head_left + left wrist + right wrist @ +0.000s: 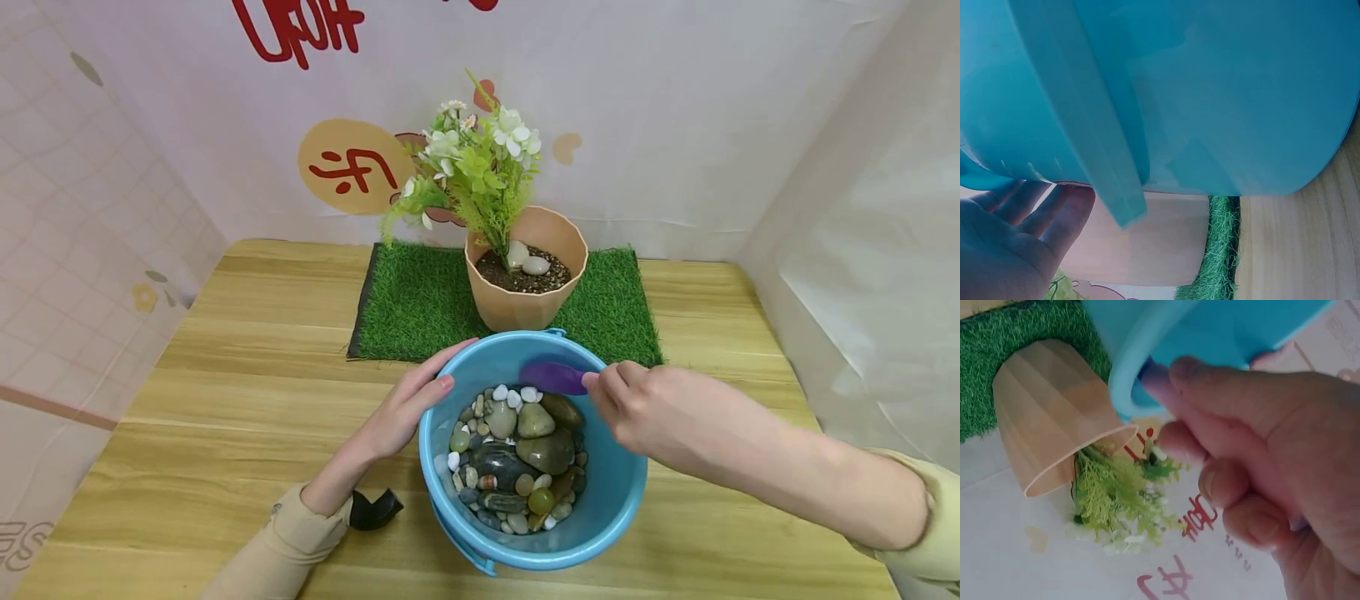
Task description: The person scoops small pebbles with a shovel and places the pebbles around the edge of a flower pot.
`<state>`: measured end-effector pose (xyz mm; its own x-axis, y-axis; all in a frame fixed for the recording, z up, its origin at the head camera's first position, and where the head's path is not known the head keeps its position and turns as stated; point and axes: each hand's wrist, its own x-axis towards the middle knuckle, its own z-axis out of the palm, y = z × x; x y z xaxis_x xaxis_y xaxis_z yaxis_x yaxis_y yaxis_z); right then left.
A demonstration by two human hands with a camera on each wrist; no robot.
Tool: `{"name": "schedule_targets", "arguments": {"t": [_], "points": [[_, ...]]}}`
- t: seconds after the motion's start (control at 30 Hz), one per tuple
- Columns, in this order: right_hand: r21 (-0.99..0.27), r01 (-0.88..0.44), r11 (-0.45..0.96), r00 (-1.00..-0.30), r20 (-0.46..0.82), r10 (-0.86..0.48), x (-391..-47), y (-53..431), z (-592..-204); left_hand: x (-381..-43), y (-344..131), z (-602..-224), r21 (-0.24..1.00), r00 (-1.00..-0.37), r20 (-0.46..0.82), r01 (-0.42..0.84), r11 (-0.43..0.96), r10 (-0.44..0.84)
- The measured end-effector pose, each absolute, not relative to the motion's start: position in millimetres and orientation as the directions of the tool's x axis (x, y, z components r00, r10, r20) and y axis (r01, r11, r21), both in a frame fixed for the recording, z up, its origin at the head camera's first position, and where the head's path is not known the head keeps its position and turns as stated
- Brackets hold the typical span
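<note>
A light-blue bucket (637, 492) stands on the table with pebbles and larger smooth stones (547, 450) in it, some looking wet. My left hand (408, 404) holds the bucket's left rim, thumb on top and fingers along the outer wall; the left wrist view shows those fingers (1054, 225) against the bucket. With my right hand (637, 408) I grip the pinkish-purple handle of a small purple shovel (555, 377). Its blade reaches over the far right rim, inside the bucket above the stones. In the right wrist view the blade is hidden behind the bucket wall.
Behind the bucket, a peach flowerpot (517, 308) stands on a green turf mat (420, 292). It holds dark soil, pale stones and a white-flowered plant (480, 167). A black curved piece (375, 510) is beside my left wrist. Printed cloth walls (660, 125) surround the wooden table (247, 375).
</note>
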<state>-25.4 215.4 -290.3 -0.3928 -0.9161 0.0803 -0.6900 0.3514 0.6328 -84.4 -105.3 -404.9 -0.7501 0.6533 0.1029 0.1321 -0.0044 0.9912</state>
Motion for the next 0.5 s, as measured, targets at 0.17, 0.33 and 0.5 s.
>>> {"name": "schedule_targets", "arguments": {"t": [0.17,0.33,0.5], "points": [[0.545,-0.739,0.396,-0.444,0.049,-0.895,-27,220,-286,-84,-105,-406,0.992,-0.742,0.105,0.124,-0.018,0.662],[0.453,-0.781,0.43,-0.479,0.008,-0.878,-26,222,-288,-85,-105,-406,0.991,-0.745,0.111,0.133,-0.016,0.657],[0.301,-0.801,0.517,-0.55,-0.029,-0.835,-33,227,-290,-85,-105,-405,0.991,-0.749,0.105,0.133,-0.006,0.654]]}}
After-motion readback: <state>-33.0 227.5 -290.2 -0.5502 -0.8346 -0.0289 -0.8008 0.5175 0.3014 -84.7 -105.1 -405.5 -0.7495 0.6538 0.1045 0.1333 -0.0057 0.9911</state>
